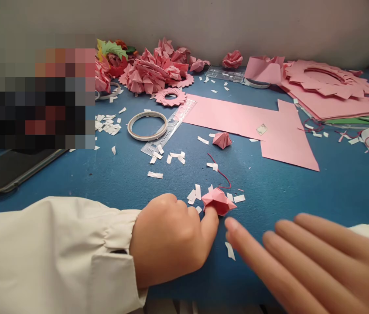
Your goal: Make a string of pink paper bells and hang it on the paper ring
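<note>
Blue tabletop [122, 174], greyish wall [204, 26] behind. Lower centre: left hand [171, 237] curled, fingertip at pink folded paper [216, 198], pinch unclear. Lower right: right hand [328, 266] spread open.

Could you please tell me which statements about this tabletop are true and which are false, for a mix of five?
1. A digit of the left hand meets the opening of a pink folded piece. True.
2. The right hand is clenched into a fist. False: its fingers are stretched out.
3. A red string lies near that folded piece, on its far side. True.
4. The phone lies to the right of the large pink sheet. False: it lies to the left of it.
5. The large pleated ring is green. False: it is pink.
</note>
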Tool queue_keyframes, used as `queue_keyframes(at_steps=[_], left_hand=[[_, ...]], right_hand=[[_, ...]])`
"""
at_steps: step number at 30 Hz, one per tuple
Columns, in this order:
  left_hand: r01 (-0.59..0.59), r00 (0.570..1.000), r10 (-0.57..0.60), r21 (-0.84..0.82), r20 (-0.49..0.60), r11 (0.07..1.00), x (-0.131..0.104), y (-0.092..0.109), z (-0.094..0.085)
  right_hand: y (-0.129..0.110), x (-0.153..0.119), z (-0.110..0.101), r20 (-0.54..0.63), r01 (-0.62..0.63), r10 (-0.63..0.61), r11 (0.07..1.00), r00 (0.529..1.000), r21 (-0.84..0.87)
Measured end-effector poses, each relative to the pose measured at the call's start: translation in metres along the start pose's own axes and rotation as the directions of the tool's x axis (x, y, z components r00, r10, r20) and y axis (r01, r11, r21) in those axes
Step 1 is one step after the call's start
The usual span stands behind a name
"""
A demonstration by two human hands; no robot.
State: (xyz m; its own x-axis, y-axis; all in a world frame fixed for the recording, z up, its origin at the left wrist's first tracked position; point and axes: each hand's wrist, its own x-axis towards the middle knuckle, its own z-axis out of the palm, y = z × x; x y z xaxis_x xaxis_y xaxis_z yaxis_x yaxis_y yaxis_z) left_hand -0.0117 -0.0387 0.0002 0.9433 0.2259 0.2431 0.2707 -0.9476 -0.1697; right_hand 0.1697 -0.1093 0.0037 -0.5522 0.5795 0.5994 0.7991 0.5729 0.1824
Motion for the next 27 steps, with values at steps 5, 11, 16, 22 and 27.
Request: queue_keyframes(at_steps=[5, 11, 16, 22, 27], left_hand=[[-0.011, 0.999, 0.013, 0.052, -0.044, 0.999, -0.004, -0.002, 0.002], [-0.009, 0.995, 0.012, 0.034, -0.096, 0.999, -0.006, -0.002, 0.001], [-0.012, 0.995, 0.009, -0.024, -0.104, 1.000, -0.005, -0.002, 0.002], [-0.051, 0.995, 0.050, -0.006, -0.081, 0.999, -0.006, -0.003, 0.002], [-0.056, 0.993, 0.059, 0.030, -0.106, 0.998, -0.005, -0.003, 0.003]], right_hand=[[0.038, 0.006, 0.021, 0.184, -0.026, 0.018, 0.999, 0.983, 0.038], [0.049, 0.006, 0.032, 0.169, 0.006, -0.028, 0.991, 0.985, 0.131], [0.050, 0.005, 0.034, 0.205, 0.016, -0.042, 0.992, 0.978, 0.124], [0.054, 0.005, 0.037, 0.179, -0.011, -0.005, 0.996, 0.984, 0.089], [0.055, 0.006, 0.037, 0.174, 0.004, -0.024, 0.994, 0.984, 0.111]])
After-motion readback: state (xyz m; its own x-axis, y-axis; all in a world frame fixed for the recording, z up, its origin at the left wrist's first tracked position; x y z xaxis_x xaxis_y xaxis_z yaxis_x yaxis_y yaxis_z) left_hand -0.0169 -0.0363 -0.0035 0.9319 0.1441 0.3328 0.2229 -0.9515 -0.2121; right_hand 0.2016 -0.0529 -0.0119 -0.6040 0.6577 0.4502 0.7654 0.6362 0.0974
